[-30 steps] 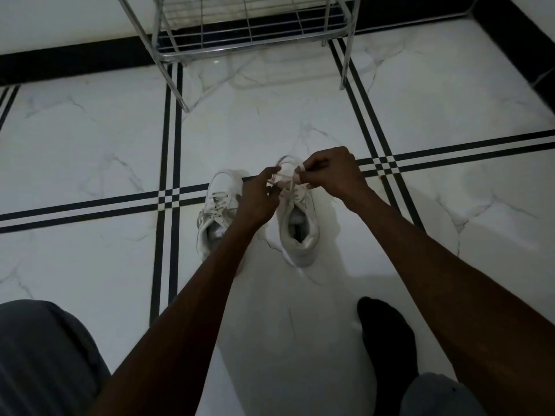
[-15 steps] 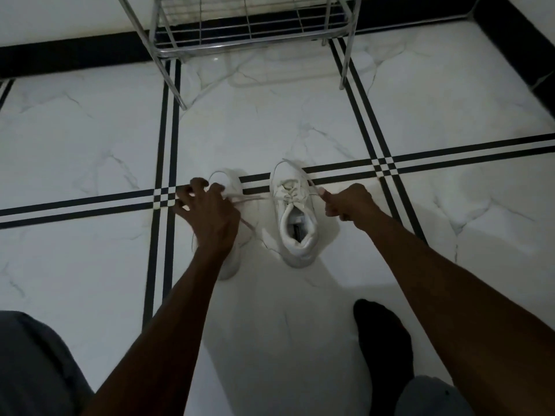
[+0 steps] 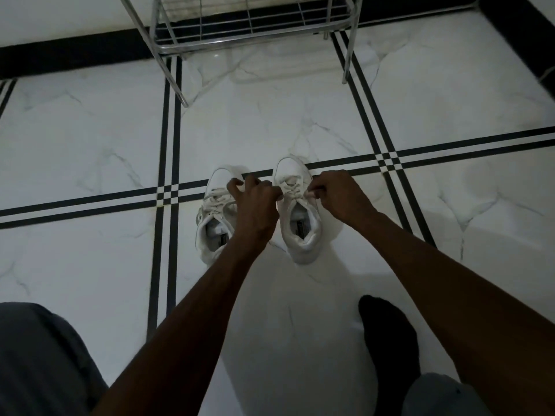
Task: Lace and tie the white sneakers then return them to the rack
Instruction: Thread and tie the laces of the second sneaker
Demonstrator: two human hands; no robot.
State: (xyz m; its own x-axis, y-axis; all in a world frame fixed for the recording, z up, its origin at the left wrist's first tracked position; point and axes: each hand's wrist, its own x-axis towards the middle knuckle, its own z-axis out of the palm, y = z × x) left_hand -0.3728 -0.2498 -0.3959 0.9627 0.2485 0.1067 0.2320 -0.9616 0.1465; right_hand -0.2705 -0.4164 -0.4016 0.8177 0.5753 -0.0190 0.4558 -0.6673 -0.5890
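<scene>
Both hands have drawn back in toward the shoe since half a second ago, when they were spread wide with the lace stretched between them. From the head view, the left hand (image 3: pixel 255 199) is curled closed at about 9 o'clock of the right sneaker (image 3: pixel 297 211), seemingly pinching one lace end, though the lace inside the fist is hidden. The right hand (image 3: pixel 336 196) sits at 3 o'clock, thumb and forefinger closed on a short bit of white lace (image 3: pixel 309 194). That sneaker stands upright on the marble floor (image 3: pixel 300 130), toe toward 12 o'clock, with the left sneaker (image 3: pixel 214 217) just beside it, partly behind the left wrist. The metal rack (image 3: pixel 249 28) stands well off at 12 o'clock. I judge the laces soft, limp and a little slick, best pinched close to the knot; the shoes look light, with stiffish heels, so the heel collar is a good hold for lifting.
</scene>
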